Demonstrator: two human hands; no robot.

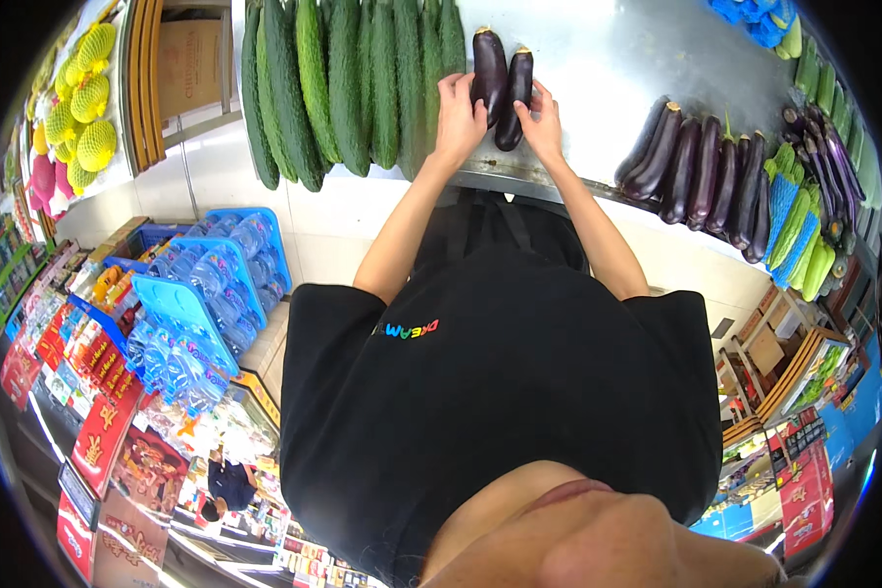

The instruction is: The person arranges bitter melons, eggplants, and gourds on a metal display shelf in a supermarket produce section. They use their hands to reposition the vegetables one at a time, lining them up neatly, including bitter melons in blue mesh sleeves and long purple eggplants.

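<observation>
Two dark purple eggplants lie side by side on a metal display shelf [588, 125]. My left hand [461, 121] touches the left side of the larger eggplant [489, 70], its fingers curved along the skin. Around the lower right side of the smaller eggplant [515, 92] curls my right hand [540, 121], its thumb on it. Both hands seem to grip them lightly. To the left stretches a row of long green cucumbers [349, 88], the nearest beside my left hand. Farther right lies a row of several more eggplants [705, 169].
Slender eggplants [827, 162] and green gourds in blue foam nets [794, 228] lie at the far right. The shelf's front edge [507, 184] runs close before my body. At the lower left stand bottled drinks in blue racks [224, 275]; another person [228, 485] is farther off.
</observation>
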